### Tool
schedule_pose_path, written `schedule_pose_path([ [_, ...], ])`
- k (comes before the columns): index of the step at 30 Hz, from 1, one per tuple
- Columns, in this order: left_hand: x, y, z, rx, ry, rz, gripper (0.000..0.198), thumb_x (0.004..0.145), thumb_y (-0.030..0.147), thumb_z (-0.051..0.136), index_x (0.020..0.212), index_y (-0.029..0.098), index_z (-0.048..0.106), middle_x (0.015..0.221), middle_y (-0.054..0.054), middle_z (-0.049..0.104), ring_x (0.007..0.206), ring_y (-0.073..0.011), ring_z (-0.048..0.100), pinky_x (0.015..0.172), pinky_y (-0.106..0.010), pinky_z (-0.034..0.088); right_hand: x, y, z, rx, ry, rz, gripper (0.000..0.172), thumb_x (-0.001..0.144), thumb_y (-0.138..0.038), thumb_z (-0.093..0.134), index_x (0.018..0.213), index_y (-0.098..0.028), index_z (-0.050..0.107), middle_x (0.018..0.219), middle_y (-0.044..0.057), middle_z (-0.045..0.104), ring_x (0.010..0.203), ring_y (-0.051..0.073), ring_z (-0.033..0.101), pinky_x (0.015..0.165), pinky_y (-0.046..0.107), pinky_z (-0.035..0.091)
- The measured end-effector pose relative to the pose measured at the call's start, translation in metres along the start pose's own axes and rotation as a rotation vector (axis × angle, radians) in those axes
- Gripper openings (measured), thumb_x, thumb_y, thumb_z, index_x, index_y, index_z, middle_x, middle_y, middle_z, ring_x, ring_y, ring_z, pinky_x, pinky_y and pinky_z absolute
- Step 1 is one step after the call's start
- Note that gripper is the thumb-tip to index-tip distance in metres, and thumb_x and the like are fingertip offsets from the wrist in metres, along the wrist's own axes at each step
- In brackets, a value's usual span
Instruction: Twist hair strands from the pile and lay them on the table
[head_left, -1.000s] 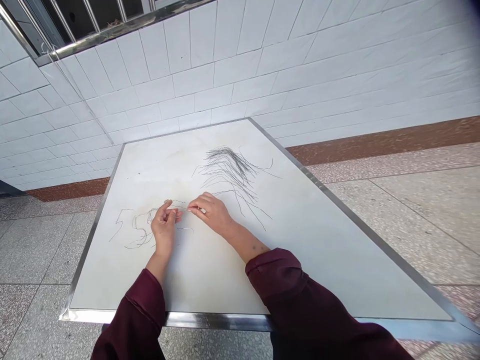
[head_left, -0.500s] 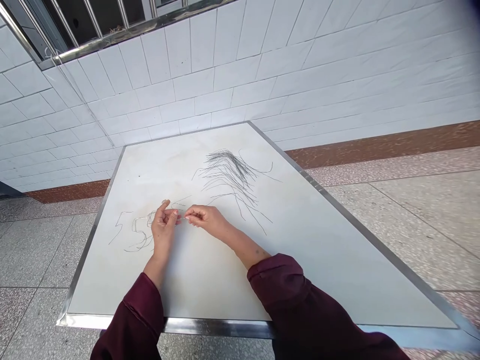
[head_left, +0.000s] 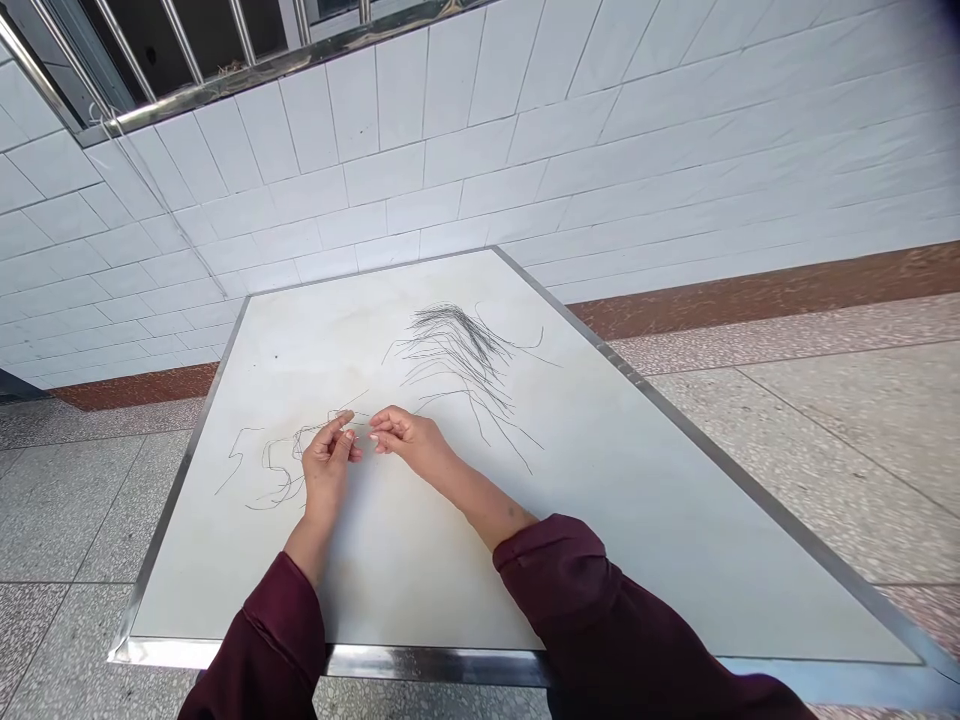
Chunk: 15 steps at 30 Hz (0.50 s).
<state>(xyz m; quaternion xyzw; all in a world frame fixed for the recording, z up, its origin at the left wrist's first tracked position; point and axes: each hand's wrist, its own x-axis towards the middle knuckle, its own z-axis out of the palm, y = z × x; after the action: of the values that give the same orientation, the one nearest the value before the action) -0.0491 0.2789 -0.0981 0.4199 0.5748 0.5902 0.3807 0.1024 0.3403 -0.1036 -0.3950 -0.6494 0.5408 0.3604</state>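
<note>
My left hand [head_left: 328,455] is closed, its thumb and fingers pinched on what looks like a thin wire [head_left: 361,425]. Just to its right, my right hand [head_left: 409,438] has thumb and forefinger close around the same spot, a small gap separating the two hands. The wire is too fine to follow fully. Beside and partly behind my left hand lie bent wires [head_left: 279,455], with angled and curved shapes. One separate bent wire [head_left: 238,458] is farther left. Beyond my right hand is a loose pile of thin dark wires [head_left: 472,345], most slightly bent.
Everything lies on a white table [head_left: 600,560] with a metal edge [head_left: 435,662]. Behind it stands a white tiled wall [head_left: 405,190] with a barred window [head_left: 187,50] at upper left. Speckled floor tiles [head_left: 810,430] surround the table.
My left fingers have curled and shifted slightly, the forefinger now nearer the thumb. My right thumb and forefinger have parted a little. The wire pile stays put.
</note>
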Motion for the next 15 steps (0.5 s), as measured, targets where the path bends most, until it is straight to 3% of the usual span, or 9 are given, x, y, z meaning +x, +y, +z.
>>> schedule_pose_path([
  [3, -0.0009, 0.0004, 0.0012, 0.012, 0.012, 0.000, 0.037, 0.085, 0.036, 0.064, 0.119, 0.022, 0.069, 0.082, -0.003, 0.064, 0.067, -0.0135, 0.060, 0.075, -0.034, 0.055, -0.0007, 0.0022, 0.0013, -0.117, 0.052, -0.062, 0.004, 0.086, -0.024, 0.059, 0.087, -0.024, 0.063, 0.082, -0.003, 0.069, 0.067, 0.013, 0.070, 0.070, 0.029, 0.055],
  [9, 0.0001, 0.0003, 0.0036, 0.007, -0.028, 0.003, 0.043, 0.083, 0.037, 0.066, 0.123, 0.022, 0.066, 0.079, 0.000, 0.065, 0.068, -0.0142, 0.064, 0.079, -0.036, 0.056, -0.0041, 0.0034, 0.0010, -0.378, 0.095, -0.306, 0.013, 0.093, -0.022, 0.050, 0.089, -0.024, 0.062, 0.083, -0.001, 0.065, 0.062, 0.012, 0.065, 0.066, 0.027, 0.050],
  [15, 0.0002, 0.0000, 0.0049, -0.029, -0.112, -0.016, 0.050, 0.082, 0.033, 0.067, 0.131, 0.022, 0.060, 0.074, 0.002, 0.061, 0.066, -0.0130, 0.064, 0.075, -0.033, 0.055, -0.0053, 0.0055, 0.0003, -0.445, 0.064, -0.307, 0.015, 0.097, -0.024, 0.046, 0.088, -0.023, 0.058, 0.086, -0.001, 0.063, 0.056, 0.010, 0.059, 0.063, 0.026, 0.049],
])
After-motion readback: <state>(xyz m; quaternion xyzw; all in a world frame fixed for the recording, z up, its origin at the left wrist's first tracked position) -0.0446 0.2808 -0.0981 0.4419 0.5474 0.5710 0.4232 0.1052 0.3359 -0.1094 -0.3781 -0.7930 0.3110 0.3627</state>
